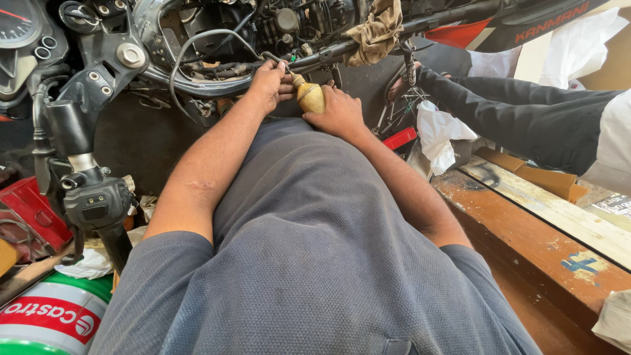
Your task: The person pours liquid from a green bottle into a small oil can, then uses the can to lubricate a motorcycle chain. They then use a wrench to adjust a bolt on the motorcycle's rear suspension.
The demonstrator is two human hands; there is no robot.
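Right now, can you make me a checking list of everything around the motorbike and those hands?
Surface: worn wooden bench, paint-stained.
Job's things: yellow-handled screwdriver, tip at the motorbike frame.
Clutter: tan rag on the frame, white paper, green oil can, red tray.
Fingers: left hand pinches the shaft; right hand wraps the handle.
Cables: grey cable loops over the frame.
Surroundings: another person's dark sleeve reaches in.
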